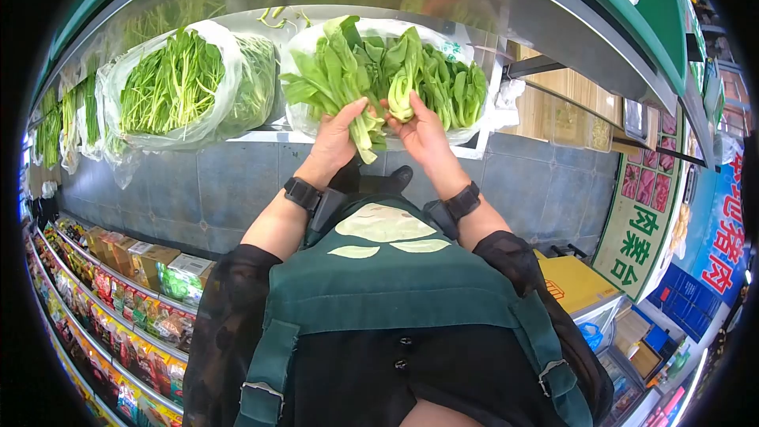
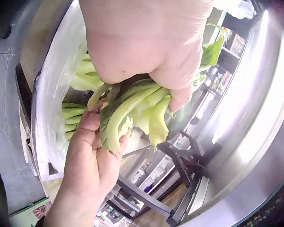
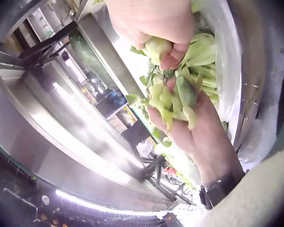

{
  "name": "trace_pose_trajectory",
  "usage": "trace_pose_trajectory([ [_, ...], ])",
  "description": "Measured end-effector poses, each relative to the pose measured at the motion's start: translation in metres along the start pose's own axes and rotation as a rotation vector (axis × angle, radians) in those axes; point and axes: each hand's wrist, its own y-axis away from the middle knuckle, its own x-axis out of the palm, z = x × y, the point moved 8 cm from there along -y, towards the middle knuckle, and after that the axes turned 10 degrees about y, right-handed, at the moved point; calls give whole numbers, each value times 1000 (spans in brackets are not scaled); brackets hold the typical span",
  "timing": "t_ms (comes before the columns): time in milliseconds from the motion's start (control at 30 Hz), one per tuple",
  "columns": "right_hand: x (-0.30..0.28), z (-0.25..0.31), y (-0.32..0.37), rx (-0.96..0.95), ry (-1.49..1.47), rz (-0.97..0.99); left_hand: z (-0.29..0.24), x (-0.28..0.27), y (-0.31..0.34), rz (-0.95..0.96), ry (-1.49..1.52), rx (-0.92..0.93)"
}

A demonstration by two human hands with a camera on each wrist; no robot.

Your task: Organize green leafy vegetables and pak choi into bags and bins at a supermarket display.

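Observation:
My left hand (image 1: 335, 140) grips several bok choy stalks (image 1: 341, 71), their pale cut ends poking out below the fingers and the leaves spreading away from me. Beside it, my right hand (image 1: 424, 136) holds a head of bok choy (image 1: 403, 83) by its pale base, thumb along one side. In the right wrist view its rounded base (image 3: 158, 48) sits between thumb and fingers. Both hands are close together over a clear plastic bag (image 1: 300, 41) full of more bok choy (image 1: 460, 91). Part of the bag's contents is hidden under the held greens.
Left of the bok choy stands another plastic bag (image 1: 231, 43) packed with thin-stemmed greens (image 1: 172, 79). A metal shelf edge (image 1: 553, 20) curves above the counter. Wooden bins (image 1: 565, 83) lie to the right. Behind me on the left are shelves of packaged goods (image 1: 142, 316).

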Motion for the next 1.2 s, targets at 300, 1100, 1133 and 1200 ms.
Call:
trace_pose_trajectory([
  [300, -32, 25, 3, -50, 1080, -202, -87, -28, 39, 57, 7, 164],
  [1100, 116, 0, 2, -536, 1279, 141, -72, -37, 42, -9, -425, 45],
  [1133, 120, -1, 1, -537, 1275, 143, -74, -37, 41, -11, -428, 47],
  [1200, 133, -11, -2, -477, 1278, 254, -78, -37, 40, -4, -430, 37],
])
